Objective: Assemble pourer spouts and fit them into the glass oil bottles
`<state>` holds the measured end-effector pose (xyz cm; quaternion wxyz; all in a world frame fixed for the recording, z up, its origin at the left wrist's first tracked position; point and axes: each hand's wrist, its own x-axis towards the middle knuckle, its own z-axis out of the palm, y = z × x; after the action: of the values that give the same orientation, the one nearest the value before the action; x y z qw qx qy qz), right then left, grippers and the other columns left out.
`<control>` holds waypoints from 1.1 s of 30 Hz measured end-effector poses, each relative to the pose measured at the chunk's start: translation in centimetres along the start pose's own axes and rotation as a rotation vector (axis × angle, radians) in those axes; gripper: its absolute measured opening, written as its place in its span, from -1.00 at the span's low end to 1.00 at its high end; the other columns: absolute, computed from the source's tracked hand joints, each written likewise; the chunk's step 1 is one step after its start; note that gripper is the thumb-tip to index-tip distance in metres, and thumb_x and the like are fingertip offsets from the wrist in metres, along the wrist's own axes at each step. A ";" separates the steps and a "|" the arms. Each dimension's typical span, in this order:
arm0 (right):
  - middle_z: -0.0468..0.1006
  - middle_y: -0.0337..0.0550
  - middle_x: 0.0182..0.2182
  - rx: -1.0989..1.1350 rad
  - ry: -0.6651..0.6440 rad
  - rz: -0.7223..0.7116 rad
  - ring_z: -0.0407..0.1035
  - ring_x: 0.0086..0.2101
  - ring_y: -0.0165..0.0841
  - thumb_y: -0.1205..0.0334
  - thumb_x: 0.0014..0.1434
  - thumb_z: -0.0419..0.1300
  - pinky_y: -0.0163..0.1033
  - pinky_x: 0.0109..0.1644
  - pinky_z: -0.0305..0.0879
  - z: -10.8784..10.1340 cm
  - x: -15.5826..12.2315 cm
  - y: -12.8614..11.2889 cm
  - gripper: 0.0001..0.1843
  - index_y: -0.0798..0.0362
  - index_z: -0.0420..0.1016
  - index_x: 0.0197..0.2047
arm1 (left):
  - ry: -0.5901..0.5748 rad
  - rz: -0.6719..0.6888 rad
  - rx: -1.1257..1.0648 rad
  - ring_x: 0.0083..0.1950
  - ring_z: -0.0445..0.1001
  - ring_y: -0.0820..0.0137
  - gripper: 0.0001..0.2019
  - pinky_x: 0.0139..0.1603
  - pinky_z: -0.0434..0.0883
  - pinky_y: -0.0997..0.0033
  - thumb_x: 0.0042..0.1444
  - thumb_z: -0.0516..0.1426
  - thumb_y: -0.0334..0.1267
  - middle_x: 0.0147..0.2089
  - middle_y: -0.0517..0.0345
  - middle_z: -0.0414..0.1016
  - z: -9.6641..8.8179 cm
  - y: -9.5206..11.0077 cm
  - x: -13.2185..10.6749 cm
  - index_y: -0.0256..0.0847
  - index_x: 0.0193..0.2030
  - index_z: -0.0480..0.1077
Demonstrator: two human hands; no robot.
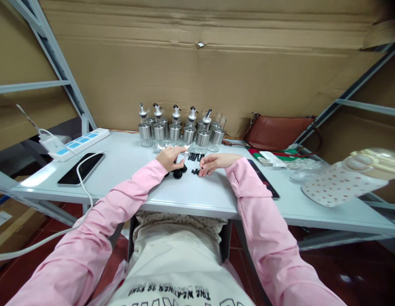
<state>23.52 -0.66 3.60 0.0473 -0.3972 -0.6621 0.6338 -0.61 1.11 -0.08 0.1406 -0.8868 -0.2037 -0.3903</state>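
My left hand is closed in a pinch around a small whitish spout piece, partly hidden by the fingers. Just under it lie round black stoppers. My right hand has thumb and fingertips together on a tiny black part, too small to name. Beside those fingertips sits a little group of small black pieces. Black flip caps lie in a row between the hands, farther back. White spout pieces rest behind my left hand.
Several glass bottles with steel sleeves line the back, the front ones topped with pourers. A power strip and phone lie left. On the right are a dark tablet-like device, a brown bag and a dotted bottle.
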 end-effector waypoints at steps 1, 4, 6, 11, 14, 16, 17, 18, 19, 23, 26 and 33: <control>0.54 -0.11 -0.35 -0.006 0.034 -0.025 0.40 -0.35 -0.43 0.10 -0.12 0.27 -0.28 -0.25 0.25 -0.1 0.0 0.0 -0.68 0.11 0.29 -0.37 | -0.001 -0.001 0.001 -0.56 0.31 0.53 -0.72 -0.36 0.31 0.48 -0.04 0.01 -0.31 -0.46 0.21 0.40 0.0 0.0 0.0 -0.30 -0.15 0.29; 0.52 -0.18 -0.42 -0.010 0.204 -0.137 0.36 -0.43 -0.47 0.05 -0.07 0.24 -0.31 -0.33 0.21 -0.1 0.4 0.1 -0.69 0.10 0.31 -0.37 | 0.013 0.020 0.002 -0.56 0.31 0.54 -0.73 -0.36 0.31 0.48 -0.05 0.01 -0.32 -0.45 0.20 0.40 0.0 0.0 0.0 -0.31 -0.16 0.29; 0.51 -0.17 -0.41 -0.016 0.306 -0.185 0.35 -0.41 -0.46 -0.01 -0.04 0.20 -0.32 -0.35 0.19 0.2 1.2 0.2 -0.67 0.09 0.30 -0.39 | 0.027 0.033 0.001 -0.56 0.31 0.53 -0.73 -0.37 0.31 0.49 -0.04 0.01 -0.32 -0.45 0.19 0.41 0.0 0.0 0.0 -0.31 -0.16 0.29; 0.53 -0.10 -0.40 -0.101 0.308 -0.215 0.36 -0.38 -0.42 -0.17 -0.02 0.12 -0.33 -0.39 0.15 1.6 3.5 0.3 -0.56 0.10 0.25 -0.43 | -0.009 -0.003 0.003 -0.52 0.35 0.52 -0.73 -0.34 0.31 0.48 -0.02 0.02 -0.31 -0.44 0.17 0.41 0.0 0.1 0.0 -0.31 -0.14 0.29; 0.54 -0.09 -0.41 -0.146 0.277 -0.256 0.33 -0.40 -0.43 -0.21 -0.01 0.07 -0.33 -0.41 0.12 2.1 3.9 0.2 -0.53 0.10 0.25 -0.44 | -0.025 -0.010 0.003 -0.51 0.36 0.51 -0.73 -0.33 0.31 0.47 -0.03 0.02 -0.31 -0.44 0.17 0.41 -0.1 0.1 0.0 -0.30 -0.14 0.29; 0.54 -0.11 -0.43 -0.173 0.263 -0.261 0.31 -0.43 -0.44 -0.21 0.00 0.05 -0.34 -0.42 0.09 2.3 4.0 0.1 -0.53 0.09 0.24 -0.43 | -0.023 -0.005 0.006 -0.52 0.35 0.51 -0.73 -0.34 0.32 0.47 -0.03 0.02 -0.31 -0.44 0.17 0.41 -0.1 0.1 0.0 -0.30 -0.14 0.29; 0.54 -0.12 -0.44 -0.185 0.257 -0.259 0.30 -0.44 -0.45 -0.21 0.01 0.04 -0.33 -0.42 0.08 2.4 4.0 0.1 -0.53 0.09 0.24 -0.43 | -0.018 -0.002 0.007 -0.52 0.35 0.51 -0.73 -0.34 0.32 0.47 -0.02 0.02 -0.31 -0.45 0.17 0.41 -0.1 0.1 0.0 -0.31 -0.15 0.29; 0.54 -0.13 -0.45 -0.197 0.253 -0.257 0.29 -0.45 -0.45 -0.21 0.01 0.03 -0.33 -0.42 0.08 2.4 4.0 0.0 -0.53 0.09 0.23 -0.43 | -0.012 0.003 0.008 -0.53 0.34 0.51 -0.73 -0.34 0.32 0.47 -0.02 0.02 -0.31 -0.45 0.17 0.41 -0.1 0.1 0.0 -0.31 -0.15 0.29; 0.54 -0.13 -0.46 -0.206 0.251 -0.253 0.29 -0.45 -0.45 -0.21 0.01 0.03 -0.33 -0.41 0.08 2.4 4.0 0.0 -0.53 0.09 0.23 -0.44 | -0.004 0.008 0.008 -0.53 0.34 0.51 -0.73 -0.34 0.32 0.47 -0.02 0.02 -0.31 -0.45 0.17 0.41 -0.1 0.1 0.0 -0.31 -0.15 0.29; 0.54 -0.15 -0.50 -0.223 0.260 -0.228 0.30 -0.46 -0.45 -0.20 0.01 0.03 -0.31 -0.38 0.09 2.3 4.0 0.2 -0.54 0.08 0.21 -0.45 | 0.004 0.017 0.000 -0.55 0.33 0.53 -0.73 -0.35 0.32 0.48 -0.02 0.01 -0.32 -0.45 0.18 0.41 -0.2 0.2 0.0 -0.32 -0.15 0.29; 0.54 -0.14 -0.49 -0.215 0.254 -0.198 0.32 -0.43 -0.43 -0.19 0.01 0.03 -0.30 -0.36 0.10 2.0 3.8 0.2 -0.55 0.08 0.21 -0.45 | -0.003 0.016 0.001 -0.55 0.33 0.52 -0.73 -0.35 0.31 0.48 -0.01 0.01 -0.31 -0.44 0.18 0.41 -0.2 0.2 0.0 -0.31 -0.14 0.29; 0.54 -0.13 -0.47 -0.181 0.326 -0.189 0.32 -0.43 -0.45 -0.17 0.00 0.07 -0.34 -0.40 0.09 1.6 2.9 -0.2 -0.56 0.09 0.21 -0.46 | -0.037 -0.009 -0.003 -0.50 0.35 0.50 -0.73 -0.32 0.31 0.46 -0.01 0.00 -0.30 -0.42 0.16 0.42 -0.4 0.2 0.1 -0.31 -0.13 0.28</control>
<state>20.58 -0.19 2.16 0.1773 -0.4331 -0.7343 0.4917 -0.71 0.75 0.20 0.1336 -0.8932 -0.2095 -0.3749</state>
